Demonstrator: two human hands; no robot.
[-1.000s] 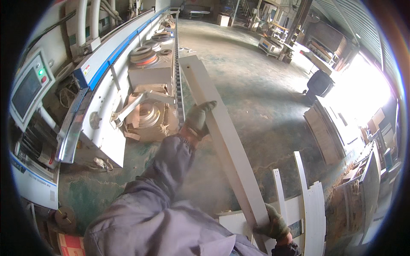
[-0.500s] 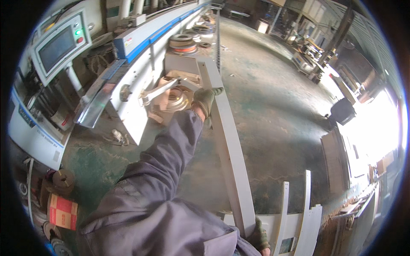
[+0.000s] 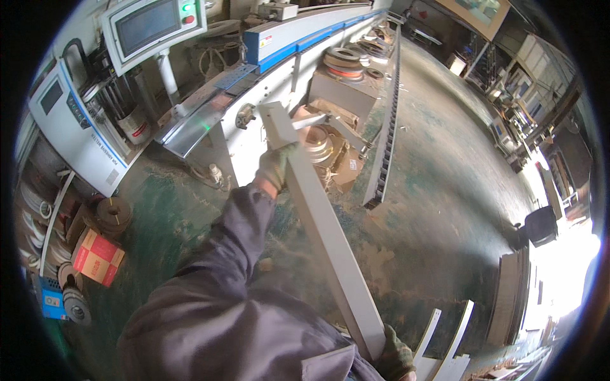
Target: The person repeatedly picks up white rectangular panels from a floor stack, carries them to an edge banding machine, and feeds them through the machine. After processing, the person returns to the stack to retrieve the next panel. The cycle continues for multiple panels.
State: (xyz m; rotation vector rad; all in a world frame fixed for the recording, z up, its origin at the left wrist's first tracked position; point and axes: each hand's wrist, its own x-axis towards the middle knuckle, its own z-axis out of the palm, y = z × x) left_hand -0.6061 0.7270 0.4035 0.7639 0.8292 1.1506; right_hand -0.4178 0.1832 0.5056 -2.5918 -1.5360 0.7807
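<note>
A long, narrow off-white board (image 3: 330, 241) slants across the middle of the view, its far end up and to the left. Near that far end, my left hand (image 3: 275, 166) in a green-grey knitted glove is wrapped round it. My right hand (image 3: 395, 357), gloved alike, grips the near end low in the picture; some of its fingers are hidden by the board. Beyond the far end stands a long white machine with a blue strip (image 3: 279, 54) and a metal infeed plate (image 3: 190, 130).
A control screen (image 3: 149, 28) and a white cabinet (image 3: 79, 127) stand left. Past the board are edging rolls (image 3: 343, 62) and a roller rail (image 3: 385, 146). A red box (image 3: 98, 257) sits lower left. Pale strips (image 3: 454, 340) rise lower right; stacked panels (image 3: 510, 292) stand beyond.
The view has turned left. The board's far end has swung left toward the machine, with both hands still on it. The roller rail now shows fully to its right.
</note>
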